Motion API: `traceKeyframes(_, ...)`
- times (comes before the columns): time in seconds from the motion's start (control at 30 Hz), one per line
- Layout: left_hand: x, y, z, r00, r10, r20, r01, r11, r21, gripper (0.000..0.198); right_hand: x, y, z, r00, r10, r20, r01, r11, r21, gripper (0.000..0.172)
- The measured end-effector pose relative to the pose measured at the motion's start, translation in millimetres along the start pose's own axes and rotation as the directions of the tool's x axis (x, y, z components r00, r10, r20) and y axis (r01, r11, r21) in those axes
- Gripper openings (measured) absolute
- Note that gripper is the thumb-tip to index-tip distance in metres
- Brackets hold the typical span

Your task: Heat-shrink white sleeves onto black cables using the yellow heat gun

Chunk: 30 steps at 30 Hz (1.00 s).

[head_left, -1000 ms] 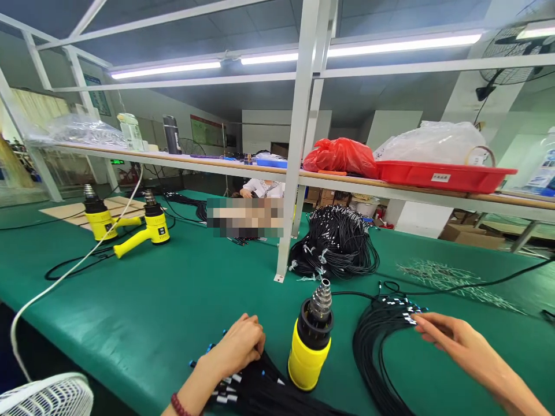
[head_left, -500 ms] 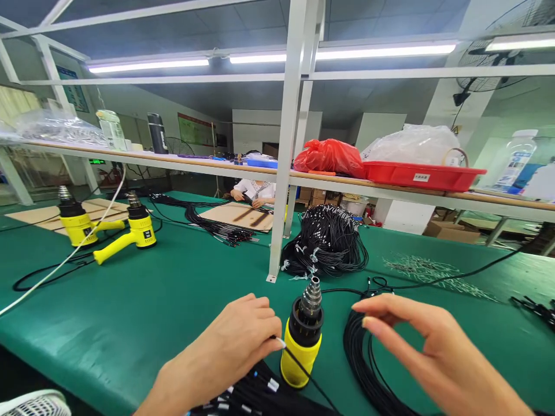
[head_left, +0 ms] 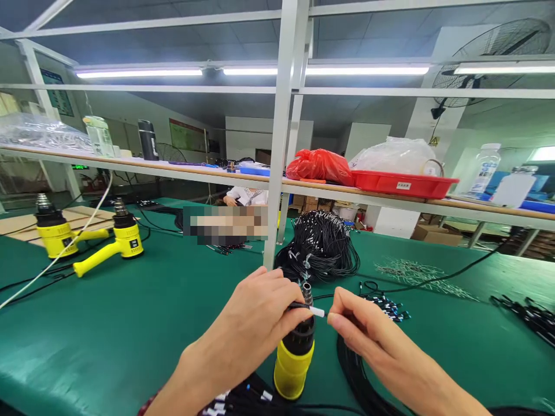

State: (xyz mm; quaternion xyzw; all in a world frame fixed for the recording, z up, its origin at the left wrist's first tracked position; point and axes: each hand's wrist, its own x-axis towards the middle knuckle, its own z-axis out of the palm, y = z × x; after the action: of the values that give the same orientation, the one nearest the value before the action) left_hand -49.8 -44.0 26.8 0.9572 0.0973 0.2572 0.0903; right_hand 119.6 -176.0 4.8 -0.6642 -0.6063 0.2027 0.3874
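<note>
My left hand pinches a thin black cable with a white sleeve at its end, just above the metal nozzle of a yellow heat gun that stands upright on the green table. My right hand pinches the white tip of the same cable from the right. A bundle of black cables with white and blue ends lies below my left hand. Another loop of black cables lies under my right hand.
Two more yellow heat guns stand at the far left. A big coil of black cables lies behind a white frame post. A shelf carries a red tray, a red bag and bottles. A person works across the table.
My left hand lifted one cable from the bundle up to the heat gun's nozzle. My right hand came in from the right cable loop and took hold of the cable's white tip.
</note>
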Motion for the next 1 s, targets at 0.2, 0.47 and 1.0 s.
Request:
traceKeyframes(0.2, 1, -15, 7.2, 0.996, -0.078, -0.038, 0.079, 0.997, 0.027, 0.031, 20, -1, -9, 0.997, -0.059, -0.039, 0.059, 0.998, -0.016, 0.032)
traceKeyframes(0.47, 11, -24, 21.8, 0.960, -0.278, -0.029, 0.263, 0.932, -0.249, 0.042, 35, 3, -5, 0.990, -0.074, -0.116, 0.066, 0.995, -0.072, 0.031)
traceKeyframes(1.0, 19, -39, 33.7, 0.934, -0.355, -0.034, 0.318, 0.873, -0.370, 0.028, 50, 18, -2, 0.976, -0.099, -0.195, 0.045, 0.964, -0.263, 0.028)
